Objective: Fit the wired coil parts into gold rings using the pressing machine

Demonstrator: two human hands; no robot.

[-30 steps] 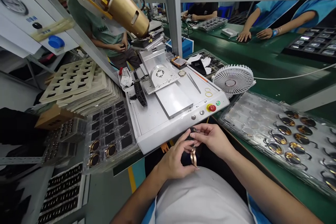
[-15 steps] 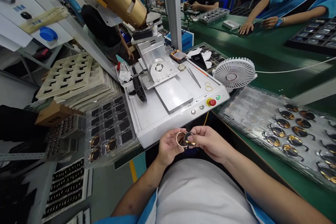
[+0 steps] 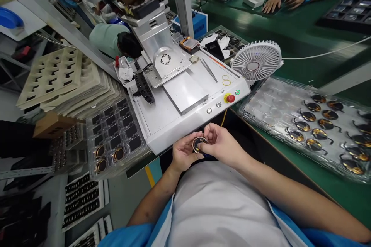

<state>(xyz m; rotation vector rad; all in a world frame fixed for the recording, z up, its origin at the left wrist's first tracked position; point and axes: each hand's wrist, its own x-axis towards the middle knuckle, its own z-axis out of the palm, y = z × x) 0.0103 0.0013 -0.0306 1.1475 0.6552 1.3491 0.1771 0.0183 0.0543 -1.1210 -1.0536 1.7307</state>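
Observation:
Both my hands meet just in front of my chest, below the front edge of the white machine base (image 3: 162, 127). My left hand (image 3: 182, 156) and my right hand (image 3: 222, 144) pinch a small round part (image 3: 199, 144) between them: a gold ring with a dark disc set in it. Fingers of both hands are curled round it. A red button (image 3: 230, 98) and a green light sit on the machine's front panel just above my hands.
A clear tray (image 3: 261, 108) with several gold-and-dark round parts lies at the right. A black-pocket tray (image 3: 116, 135) with three ringed parts sits at the left, beside stacked beige trays (image 3: 58, 81). A small white fan (image 3: 256, 61) stands behind. Other people work across the green bench (image 3: 290, 31).
The gold ring and the dark disc, held apart before, now sit together between my fingers. My hands rose slightly toward the machine's edge. The view tilted downward.

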